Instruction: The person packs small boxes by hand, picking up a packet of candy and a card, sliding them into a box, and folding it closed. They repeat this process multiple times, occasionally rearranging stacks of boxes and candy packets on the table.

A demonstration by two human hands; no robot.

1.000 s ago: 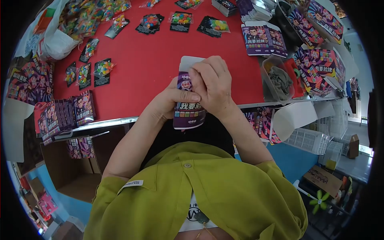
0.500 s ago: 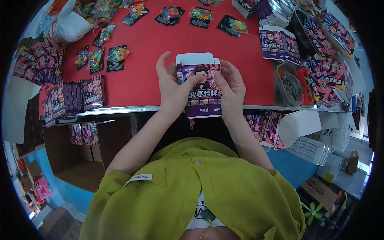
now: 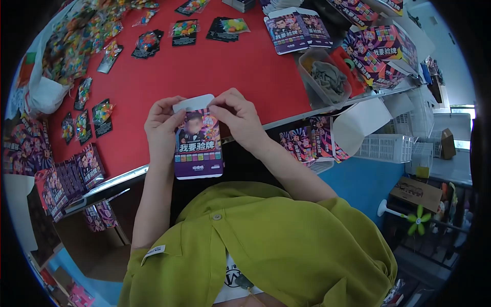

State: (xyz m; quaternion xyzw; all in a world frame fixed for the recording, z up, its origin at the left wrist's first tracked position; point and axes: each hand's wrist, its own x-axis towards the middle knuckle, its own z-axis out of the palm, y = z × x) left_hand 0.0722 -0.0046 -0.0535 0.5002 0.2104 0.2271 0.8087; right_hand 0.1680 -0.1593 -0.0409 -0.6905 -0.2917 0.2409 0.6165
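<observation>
A purple printed box (image 3: 198,148) with a white top flap standing up is held upright at the front edge of the red table (image 3: 245,66). My left hand (image 3: 164,120) grips its upper left corner, thumb on the front and fingers behind. At the upper right corner, my right hand (image 3: 232,115) pinches the box between thumb and curled fingers. The flap shows between both hands. Candy packets on black cards (image 3: 102,115) lie to the left on the table.
A row of upright purple boxes (image 3: 71,176) is at the left edge. A plastic tub with grey cloth (image 3: 327,79) and flat printed boxes (image 3: 291,33) are on the right. Bagged candies (image 3: 66,51) fill the back left. An open carton (image 3: 97,256) sits below the table.
The view has turned, and the table's contents appear shifted and tilted. Both hands have moved to the box's upper corners, with the fingers more closed around them.
</observation>
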